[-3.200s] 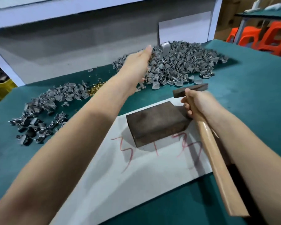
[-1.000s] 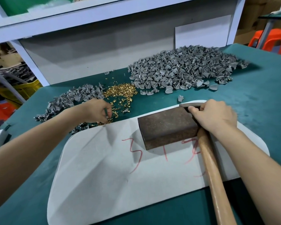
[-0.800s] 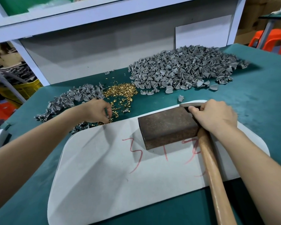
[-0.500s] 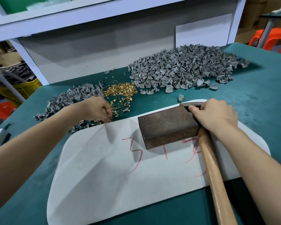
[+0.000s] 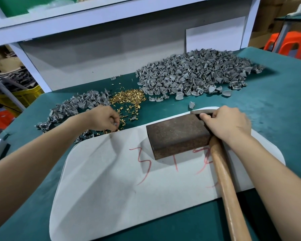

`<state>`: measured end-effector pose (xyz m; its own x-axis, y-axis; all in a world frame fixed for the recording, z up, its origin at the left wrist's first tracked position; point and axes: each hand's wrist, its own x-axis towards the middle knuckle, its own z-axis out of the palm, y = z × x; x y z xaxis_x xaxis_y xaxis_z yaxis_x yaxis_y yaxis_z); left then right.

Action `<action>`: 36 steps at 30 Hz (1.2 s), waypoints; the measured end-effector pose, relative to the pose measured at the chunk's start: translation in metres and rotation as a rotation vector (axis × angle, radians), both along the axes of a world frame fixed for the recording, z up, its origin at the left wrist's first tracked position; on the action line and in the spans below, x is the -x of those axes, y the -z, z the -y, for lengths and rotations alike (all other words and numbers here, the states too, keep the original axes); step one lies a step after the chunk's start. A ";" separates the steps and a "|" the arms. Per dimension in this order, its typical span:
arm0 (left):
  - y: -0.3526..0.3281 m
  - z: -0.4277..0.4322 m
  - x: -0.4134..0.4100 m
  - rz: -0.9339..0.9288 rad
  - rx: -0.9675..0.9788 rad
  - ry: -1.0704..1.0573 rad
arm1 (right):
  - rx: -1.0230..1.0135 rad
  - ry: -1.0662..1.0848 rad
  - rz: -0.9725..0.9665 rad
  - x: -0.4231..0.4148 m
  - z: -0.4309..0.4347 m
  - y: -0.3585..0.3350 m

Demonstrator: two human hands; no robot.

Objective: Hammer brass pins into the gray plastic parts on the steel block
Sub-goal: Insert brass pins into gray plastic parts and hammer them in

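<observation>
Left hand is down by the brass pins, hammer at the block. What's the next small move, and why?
Probably pinch one of the brass pins and carry it to the steel block. The left hand, fingers curled and seemingly pinching a gray part, sits among them; the block's top is bare, and the right hand grips the hammer beside it.

Head cam — fwd/down, close.

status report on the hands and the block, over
Left hand pinching small gray part at brass pins. Right hand gripping hammer beside steel block. No part on block yet; nothing in the way.
</observation>
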<state>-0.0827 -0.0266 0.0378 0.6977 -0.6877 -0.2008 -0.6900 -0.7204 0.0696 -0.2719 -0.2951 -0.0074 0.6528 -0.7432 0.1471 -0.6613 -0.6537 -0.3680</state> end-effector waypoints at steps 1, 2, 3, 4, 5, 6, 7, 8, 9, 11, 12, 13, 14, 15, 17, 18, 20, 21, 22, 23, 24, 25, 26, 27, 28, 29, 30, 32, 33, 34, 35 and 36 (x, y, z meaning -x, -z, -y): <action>-0.001 0.000 0.000 0.001 0.012 0.001 | 0.000 -0.001 -0.001 0.000 0.000 0.000; -0.001 0.000 0.001 0.006 0.024 0.000 | -0.003 0.000 -0.004 0.000 0.000 0.000; -0.002 -0.001 0.002 0.014 0.032 -0.003 | -0.006 0.002 -0.006 0.000 0.000 0.000; -0.003 -0.001 0.002 0.023 0.038 -0.008 | -0.010 0.003 -0.007 0.000 -0.001 0.000; -0.004 -0.001 0.002 0.032 0.042 -0.015 | -0.013 0.004 -0.007 0.000 -0.001 0.000; -0.005 -0.001 0.003 0.040 0.054 -0.025 | -0.017 0.005 -0.005 0.000 -0.001 -0.001; -0.007 -0.001 0.003 0.042 0.081 -0.039 | -0.021 0.006 -0.003 0.000 -0.001 -0.001; -0.009 -0.001 0.005 0.031 0.128 -0.056 | -0.022 0.006 -0.001 0.000 -0.002 -0.002; -0.013 0.000 0.007 0.005 0.198 -0.073 | -0.023 0.006 0.006 0.000 -0.002 -0.002; -0.021 0.007 0.017 -0.069 0.378 -0.089 | -0.032 0.021 0.042 0.001 -0.004 -0.002; -0.025 0.013 0.025 -0.111 0.471 -0.084 | -0.033 0.031 0.074 0.001 -0.005 -0.003; -0.029 0.019 0.034 -0.155 0.554 -0.068 | -0.023 0.030 0.127 0.002 -0.006 -0.005; -0.033 0.027 0.044 -0.195 0.622 -0.042 | -0.014 0.000 0.217 0.003 -0.009 -0.009; -0.035 0.036 0.055 -0.234 0.681 -0.010 | -0.025 -0.068 0.341 0.004 -0.012 -0.014; -0.035 0.054 0.076 -0.330 0.805 0.050 | -0.147 -0.288 0.606 0.006 -0.024 -0.025; -0.033 0.062 0.085 -0.385 0.873 0.069 | -0.225 -0.412 0.686 0.007 -0.032 -0.031; -0.025 0.077 0.097 -0.462 0.998 0.087 | -0.329 -0.586 0.732 0.008 -0.047 -0.035; -0.020 0.083 0.100 -0.478 1.053 0.084 | -0.353 -0.631 0.722 0.008 -0.051 -0.034; -0.014 0.088 0.102 -0.493 1.108 0.069 | -0.349 -0.652 0.709 0.008 -0.053 -0.033; -0.008 0.091 0.103 -0.510 1.159 0.041 | -0.326 -0.656 0.705 0.007 -0.053 -0.031; -0.002 0.094 0.104 -0.532 1.205 0.006 | -0.296 -0.645 0.708 0.007 -0.052 -0.029; 0.003 0.096 0.105 -0.547 1.238 -0.026 | -0.274 -0.627 0.717 0.006 -0.050 -0.029; 0.008 0.097 0.105 -0.549 1.252 -0.047 | -0.269 -0.617 0.732 0.007 -0.048 -0.029; 0.011 0.098 0.106 -0.538 1.248 -0.054 | -0.269 -0.620 0.746 0.006 -0.047 -0.029; 0.014 0.099 0.106 -0.524 1.240 -0.049 | -0.260 -0.632 0.750 0.006 -0.046 -0.028; 0.015 0.099 0.107 -0.516 1.235 -0.040 | -0.237 -0.649 0.742 0.005 -0.046 -0.028; 0.016 0.099 0.107 -0.516 1.234 -0.032 | -0.217 -0.664 0.726 0.005 -0.046 -0.027; 0.016 0.099 0.107 -0.523 1.233 -0.029 | -0.222 -0.674 0.706 0.003 -0.045 -0.026; 0.016 0.098 0.107 -0.526 1.230 -0.027 | -0.228 -0.675 0.701 0.003 -0.045 -0.025; 0.016 0.098 0.107 -0.530 1.225 -0.025 | -0.228 -0.676 0.694 0.003 -0.045 -0.025; 0.016 0.098 0.106 -0.535 1.218 -0.021 | -0.220 -0.679 0.690 0.003 -0.046 -0.024; 0.016 0.097 0.105 -0.543 1.211 -0.019 | -0.203 -0.686 0.690 0.004 -0.046 -0.024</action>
<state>-0.1881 -0.1238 0.0215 0.7357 -0.6197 0.2733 -0.3612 -0.0177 0.9323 -0.2754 -0.2492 0.0166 0.7699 -0.2899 0.5685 0.2377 -0.6965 -0.6771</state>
